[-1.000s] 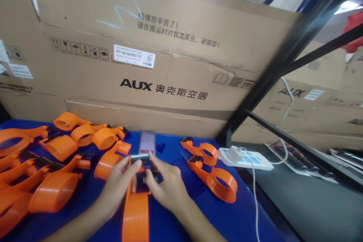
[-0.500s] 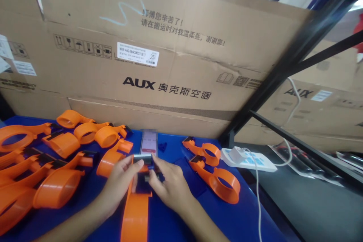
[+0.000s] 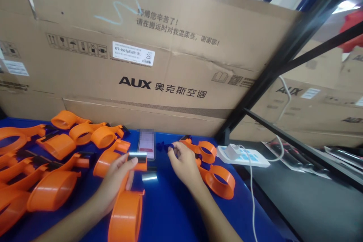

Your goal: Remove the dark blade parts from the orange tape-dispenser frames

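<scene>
My left hand (image 3: 120, 172) is closed round the neck of an orange tape dispenser (image 3: 126, 215), whose ring hangs toward me. A black strip with a toothed metal edge (image 3: 138, 155) lies across the dispenser's head, under my left thumb. To the right, my right hand (image 3: 183, 162) has its fingertips pinched on a small dark blue plastic piece (image 3: 170, 146). Another dark blue piece (image 3: 160, 146) lies just beside it. Between my hands, a small shiny metal strip (image 3: 149, 176) with a dark part behind it rests on the blue tabletop (image 3: 167, 211).
Several orange tape dispensers (image 3: 53, 191) crowd the left side, and two more (image 3: 219, 181) lie at right. A phone (image 3: 146, 144) stands near the big cardboard box (image 3: 170, 113). A white power strip (image 3: 244, 157) with a cable sits beside the black rack post (image 3: 255, 83).
My right hand has left the dispenser's head and moved right and back to the small blue pieces. My left hand still holds the dispenser. The metal strip on the table is now uncovered.
</scene>
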The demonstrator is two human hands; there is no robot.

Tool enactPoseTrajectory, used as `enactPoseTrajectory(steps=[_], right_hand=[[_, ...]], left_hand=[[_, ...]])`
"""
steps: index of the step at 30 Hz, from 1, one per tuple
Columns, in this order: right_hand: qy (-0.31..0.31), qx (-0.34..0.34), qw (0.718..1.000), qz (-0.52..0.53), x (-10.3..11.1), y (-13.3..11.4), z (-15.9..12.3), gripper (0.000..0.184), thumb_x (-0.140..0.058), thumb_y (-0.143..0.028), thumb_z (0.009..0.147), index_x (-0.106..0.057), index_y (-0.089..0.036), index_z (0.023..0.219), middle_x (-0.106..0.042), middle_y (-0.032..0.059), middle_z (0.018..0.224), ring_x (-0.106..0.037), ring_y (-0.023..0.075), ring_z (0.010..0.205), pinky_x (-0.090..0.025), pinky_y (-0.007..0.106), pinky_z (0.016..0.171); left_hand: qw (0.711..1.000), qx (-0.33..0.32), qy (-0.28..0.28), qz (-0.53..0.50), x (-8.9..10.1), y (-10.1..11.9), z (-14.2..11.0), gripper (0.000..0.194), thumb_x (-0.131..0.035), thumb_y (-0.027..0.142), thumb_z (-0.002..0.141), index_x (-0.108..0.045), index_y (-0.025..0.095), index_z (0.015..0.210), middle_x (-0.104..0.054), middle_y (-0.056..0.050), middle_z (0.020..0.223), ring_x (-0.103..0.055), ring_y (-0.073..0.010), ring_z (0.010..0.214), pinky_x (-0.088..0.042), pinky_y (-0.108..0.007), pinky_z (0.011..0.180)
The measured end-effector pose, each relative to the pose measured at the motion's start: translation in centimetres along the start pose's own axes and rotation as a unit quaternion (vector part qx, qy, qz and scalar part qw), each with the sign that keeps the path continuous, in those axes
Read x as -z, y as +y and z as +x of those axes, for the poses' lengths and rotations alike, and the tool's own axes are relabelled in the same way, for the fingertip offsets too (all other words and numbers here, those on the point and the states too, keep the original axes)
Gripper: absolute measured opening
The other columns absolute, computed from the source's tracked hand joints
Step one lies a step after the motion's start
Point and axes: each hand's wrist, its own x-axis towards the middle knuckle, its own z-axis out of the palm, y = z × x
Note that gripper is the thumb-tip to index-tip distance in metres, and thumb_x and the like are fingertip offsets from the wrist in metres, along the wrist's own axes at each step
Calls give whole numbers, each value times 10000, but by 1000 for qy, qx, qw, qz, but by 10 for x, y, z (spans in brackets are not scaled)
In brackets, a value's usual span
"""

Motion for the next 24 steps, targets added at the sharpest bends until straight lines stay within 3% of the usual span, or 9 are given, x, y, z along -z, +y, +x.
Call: enactPoseTrajectory(steps=[4, 10, 14, 18, 24], right_hand=[[-27, -20, 999, -13, -7, 16, 2, 288, -548, -310, 942, -553, -226, 667, -498, -40, 536, -465, 144, 495, -311, 239, 494], [-68, -36, 997, -32, -15, 17, -2, 221, -610, -249, 898, -653, -223, 683, -594, -24, 524, -558, 156, 498, -350, 227, 503], [-75, -38, 996, -32, -17, 16, -2, 131, -628, -218, 900, -752, -217, 857, -724, 13, 624, -683, 190, 576, -449, 238, 556], [-62, -29, 997, -21, -14, 18, 1, 218, -589, -259, 957, -762, -193, 1070, -792, 50, 741, -765, 228, 702, -548, 288, 678], [-58, -14, 998, 1, -7, 17, 3, 266, -552, -354, 996, -769, -209, 1047, -813, 57, 818, -777, 231, 710, -569, 294, 642]], left_hand=[[1000, 5, -1, 1, -2, 1, -2, 350, -673, 488, 941, -535, 218, 765, -474, 73, 407, -371, -82, 414, -300, -198, 485], [1000, 1, -7, 3, -6, 6, -6, 345, -675, 489, 933, -545, 220, 761, -483, 74, 405, -366, -80, 401, -282, -198, 470], [1000, -7, -7, 9, -5, 5, -4, 324, -671, 486, 938, -568, 215, 795, -492, 75, 409, -372, -85, 407, -288, -199, 478], [1000, -8, -7, 17, -3, 3, -3, 326, -670, 505, 936, -589, 208, 832, -503, 73, 409, -376, -90, 406, -278, -205, 477], [999, -1, -19, 36, -1, 0, -1, 353, -674, 529, 936, -557, 215, 823, -510, 74, 426, -398, -96, 411, -299, -218, 495]])
